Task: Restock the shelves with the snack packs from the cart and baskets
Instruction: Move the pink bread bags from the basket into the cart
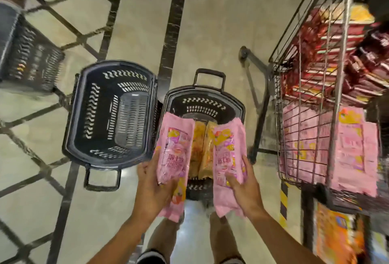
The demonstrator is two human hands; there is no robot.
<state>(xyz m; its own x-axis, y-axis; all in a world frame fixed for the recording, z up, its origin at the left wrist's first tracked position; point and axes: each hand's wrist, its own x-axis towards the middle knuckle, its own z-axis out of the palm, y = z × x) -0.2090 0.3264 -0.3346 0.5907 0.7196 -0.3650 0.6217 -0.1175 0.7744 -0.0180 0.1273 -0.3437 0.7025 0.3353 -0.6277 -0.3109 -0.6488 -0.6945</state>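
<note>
Two pink snack packs held lengthwise above the right basket (202,103): left pack (173,150) in left hand (154,185), right pack (227,158) in right hand (245,188). Yellow packs (202,150) stand inside that basket. Left basket (109,112) beside it. Wire cart (328,99) on right holds pink and red packs.

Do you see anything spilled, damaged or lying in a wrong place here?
Nothing stands out. The left hand and right hand each hold an intact pink pack above the basket that holds yellow packs. The other basket stands upright; nothing shows spilled on the floor.
</note>
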